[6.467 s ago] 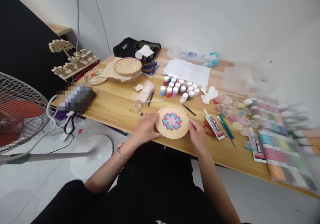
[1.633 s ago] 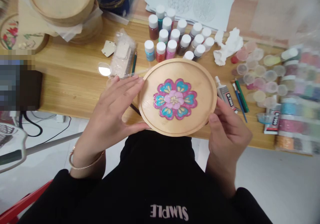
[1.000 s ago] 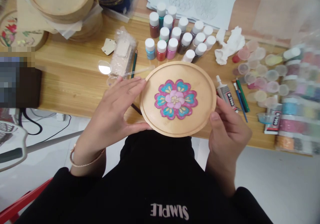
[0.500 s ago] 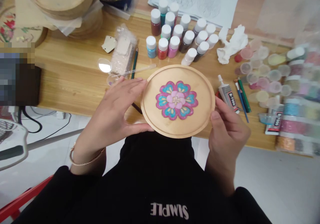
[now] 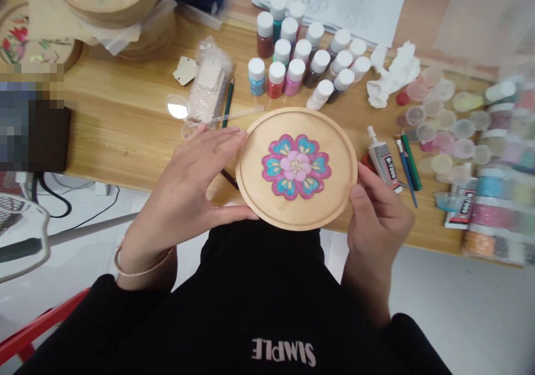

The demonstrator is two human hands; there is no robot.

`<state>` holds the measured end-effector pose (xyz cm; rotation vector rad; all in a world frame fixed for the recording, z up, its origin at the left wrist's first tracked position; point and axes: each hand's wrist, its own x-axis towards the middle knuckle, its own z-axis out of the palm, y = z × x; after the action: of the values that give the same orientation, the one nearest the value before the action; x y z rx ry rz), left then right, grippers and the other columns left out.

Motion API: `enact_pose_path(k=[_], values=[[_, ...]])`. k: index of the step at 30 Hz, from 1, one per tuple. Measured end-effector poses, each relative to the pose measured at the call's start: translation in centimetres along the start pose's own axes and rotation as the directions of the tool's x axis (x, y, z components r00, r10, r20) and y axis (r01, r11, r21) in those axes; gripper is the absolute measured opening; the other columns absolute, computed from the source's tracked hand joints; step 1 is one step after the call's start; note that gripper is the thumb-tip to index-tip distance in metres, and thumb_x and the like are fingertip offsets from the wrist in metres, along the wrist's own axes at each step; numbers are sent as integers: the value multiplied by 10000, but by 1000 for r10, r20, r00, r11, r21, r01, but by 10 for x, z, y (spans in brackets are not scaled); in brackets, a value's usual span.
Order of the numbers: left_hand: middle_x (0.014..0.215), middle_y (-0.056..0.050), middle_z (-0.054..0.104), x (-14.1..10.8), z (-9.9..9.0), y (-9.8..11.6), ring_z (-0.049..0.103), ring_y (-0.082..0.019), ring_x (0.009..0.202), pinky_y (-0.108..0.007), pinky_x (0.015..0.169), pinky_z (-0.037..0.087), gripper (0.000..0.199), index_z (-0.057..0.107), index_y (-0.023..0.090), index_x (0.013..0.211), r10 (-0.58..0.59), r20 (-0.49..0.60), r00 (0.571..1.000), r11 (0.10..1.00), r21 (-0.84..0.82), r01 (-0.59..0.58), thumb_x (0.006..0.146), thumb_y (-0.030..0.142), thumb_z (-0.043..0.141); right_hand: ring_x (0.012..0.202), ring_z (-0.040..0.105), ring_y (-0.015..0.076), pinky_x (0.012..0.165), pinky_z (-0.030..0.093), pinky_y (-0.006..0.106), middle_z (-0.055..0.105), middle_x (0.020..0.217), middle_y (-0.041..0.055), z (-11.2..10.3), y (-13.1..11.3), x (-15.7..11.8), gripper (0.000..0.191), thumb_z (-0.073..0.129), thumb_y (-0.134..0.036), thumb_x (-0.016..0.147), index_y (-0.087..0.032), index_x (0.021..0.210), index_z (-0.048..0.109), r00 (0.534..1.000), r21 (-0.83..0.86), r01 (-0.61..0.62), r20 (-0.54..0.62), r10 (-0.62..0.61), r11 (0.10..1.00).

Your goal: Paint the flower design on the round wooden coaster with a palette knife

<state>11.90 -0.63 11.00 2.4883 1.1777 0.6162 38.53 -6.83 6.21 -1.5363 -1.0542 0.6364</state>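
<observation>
Between spread left hand (image 5: 184, 180) thumb and fingers, grip the round, raised-rimmed, pale wooden plate (image 5: 301, 210) over the table's (image 5: 112, 157) near edge; avoid the pink-and-blue flower design (image 5: 296, 166); pinch the right rim with the right hand (image 5: 378, 213); cannot see fingertips underneath, nor make out the blurred, coloured jars (image 5: 492, 183) far right

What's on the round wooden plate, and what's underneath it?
On the plate is a pink, blue and lilac flower design. The left hand and right hand hold its edges. Its underside and whatever lies directly behind are hidden.
</observation>
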Motion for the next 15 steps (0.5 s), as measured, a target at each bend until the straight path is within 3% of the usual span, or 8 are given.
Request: enact_pose_path(k=[4,8,15], values=[[1442,-100,648,0,0,0,590,-319,1379,-572,1254,381,827,410,306,1548,2,-18,1000,1000,1,-2,857,647,711,965,738,234,775,651,427,780,1048,45,0,3,-1,297,717,-367,893,-319,1181,766,999,8,-33,19,33,999],[1413,-141,663,0,1,0,615,-341,1346,-585,1227,409,836,447,255,1528,21,-51,998,1000,10,-20,840,624,745,805,712,187,693,631,362,773,920,43,1,5,-1,319,731,-366,880,-275,1184,772,998,11,-57,19,57,998],[1470,-65,628,-1,-4,4,576,-338,1391,-579,1255,379,769,436,344,1531,-51,-26,998,999,-6,51,869,615,718,680,667,131,589,583,279,755,828,-9,2,5,2,288,749,-326,867,-327,1152,786,999,37,-31,35,30,999]])
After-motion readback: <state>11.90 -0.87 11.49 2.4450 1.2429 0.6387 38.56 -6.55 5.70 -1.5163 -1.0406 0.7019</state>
